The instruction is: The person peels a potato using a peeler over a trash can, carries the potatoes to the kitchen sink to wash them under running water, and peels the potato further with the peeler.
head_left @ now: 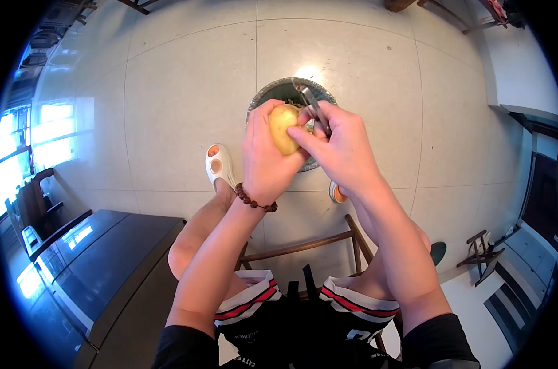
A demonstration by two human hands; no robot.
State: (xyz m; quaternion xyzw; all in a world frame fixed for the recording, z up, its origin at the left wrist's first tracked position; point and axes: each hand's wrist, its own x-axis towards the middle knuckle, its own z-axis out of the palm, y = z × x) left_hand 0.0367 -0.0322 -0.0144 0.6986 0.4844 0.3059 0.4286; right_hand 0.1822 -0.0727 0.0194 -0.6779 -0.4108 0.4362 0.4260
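Observation:
A yellow potato (284, 130), its surface pale and smooth, rests in my left hand (262, 147), whose fingers wrap round its left side and underside. My right hand (343, 138) grips a metal peeler (314, 106) that points up and to the left, its head a little above the potato. The right thumb reaches across to the potato's right side. Below both hands stands a round bin (260, 93) with a dark inside and a patterned rim. Scraps in it are partly visible, but my hands hide most of its inside.
A dark glossy table (116, 246) stands at the lower left, beside a wooden chair (42, 190). The wooden frame (297, 248) of a seat crosses between my legs. White slippers (217, 161) are on the tiled floor (187, 80). A small folding stool (480, 255) is at the right.

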